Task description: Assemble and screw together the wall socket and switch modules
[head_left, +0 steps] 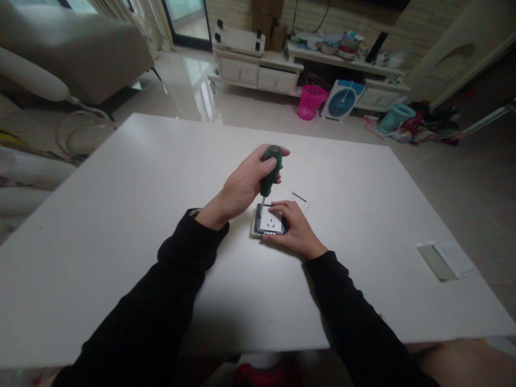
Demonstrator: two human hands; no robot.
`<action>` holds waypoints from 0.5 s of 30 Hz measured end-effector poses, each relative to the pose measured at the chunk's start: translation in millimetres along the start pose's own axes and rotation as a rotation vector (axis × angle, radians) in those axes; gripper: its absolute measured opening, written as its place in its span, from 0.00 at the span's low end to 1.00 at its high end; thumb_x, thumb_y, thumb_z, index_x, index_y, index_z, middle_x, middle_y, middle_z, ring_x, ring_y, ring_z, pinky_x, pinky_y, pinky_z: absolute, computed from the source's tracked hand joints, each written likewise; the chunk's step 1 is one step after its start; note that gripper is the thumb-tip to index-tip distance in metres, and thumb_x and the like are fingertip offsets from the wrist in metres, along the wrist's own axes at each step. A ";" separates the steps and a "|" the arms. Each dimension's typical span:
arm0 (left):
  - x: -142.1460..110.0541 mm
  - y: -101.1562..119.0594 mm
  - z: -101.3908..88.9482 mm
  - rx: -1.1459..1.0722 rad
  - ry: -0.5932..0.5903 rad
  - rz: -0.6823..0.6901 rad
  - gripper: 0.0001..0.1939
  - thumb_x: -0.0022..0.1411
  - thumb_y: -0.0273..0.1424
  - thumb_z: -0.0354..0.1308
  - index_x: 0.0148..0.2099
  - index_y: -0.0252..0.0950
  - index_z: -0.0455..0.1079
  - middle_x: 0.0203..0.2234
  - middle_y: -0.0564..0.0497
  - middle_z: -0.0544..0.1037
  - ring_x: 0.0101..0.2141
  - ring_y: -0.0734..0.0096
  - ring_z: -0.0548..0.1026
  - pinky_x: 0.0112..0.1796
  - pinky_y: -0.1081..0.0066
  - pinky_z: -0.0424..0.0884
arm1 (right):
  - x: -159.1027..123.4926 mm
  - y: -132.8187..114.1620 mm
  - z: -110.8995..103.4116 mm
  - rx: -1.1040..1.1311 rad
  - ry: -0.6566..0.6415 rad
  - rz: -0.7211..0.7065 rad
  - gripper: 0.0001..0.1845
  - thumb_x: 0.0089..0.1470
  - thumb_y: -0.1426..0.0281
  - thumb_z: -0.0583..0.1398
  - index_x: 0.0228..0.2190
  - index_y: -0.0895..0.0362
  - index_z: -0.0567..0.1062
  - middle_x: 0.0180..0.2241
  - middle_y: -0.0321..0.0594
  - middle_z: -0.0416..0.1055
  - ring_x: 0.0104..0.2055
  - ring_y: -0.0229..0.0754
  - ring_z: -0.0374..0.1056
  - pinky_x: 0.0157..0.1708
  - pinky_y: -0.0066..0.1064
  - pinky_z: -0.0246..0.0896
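Two black sleeves (175, 269) reach toward one socket (272, 221) on the counter (121, 231), clasped by the right hand (296, 230). Above the socket, the left hand (245, 180) grips one screwdriver (271, 173), its tip apparently touching it. Beyond the socket stands one pink basket (310, 102).

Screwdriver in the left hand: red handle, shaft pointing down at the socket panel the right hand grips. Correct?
Colour is wrong: the head view shows a green-handled screwdriver in the left hand, its shaft pointing down at the socket panel the right hand grips.
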State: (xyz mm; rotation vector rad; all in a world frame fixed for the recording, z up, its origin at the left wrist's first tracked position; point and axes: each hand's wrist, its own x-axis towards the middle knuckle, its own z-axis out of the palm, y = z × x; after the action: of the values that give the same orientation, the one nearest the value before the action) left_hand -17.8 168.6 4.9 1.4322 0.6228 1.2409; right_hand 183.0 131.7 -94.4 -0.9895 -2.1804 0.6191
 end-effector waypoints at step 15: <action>-1.8 2.5 0.0 0.005 -0.021 0.003 0.17 0.70 0.45 0.55 0.50 0.37 0.68 0.37 0.51 0.72 0.36 0.70 0.75 0.42 0.66 0.77 | 0.6 -0.2 -0.7 -0.007 0.000 -0.015 0.32 0.48 0.53 0.75 0.51 0.48 0.73 0.55 0.46 0.71 0.58 0.57 0.66 0.58 0.56 0.65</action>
State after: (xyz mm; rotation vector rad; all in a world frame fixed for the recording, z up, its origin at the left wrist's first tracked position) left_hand -18.9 166.3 6.6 1.4492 0.6107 1.2257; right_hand 183.1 132.1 -93.6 -0.9760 -2.1893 0.6047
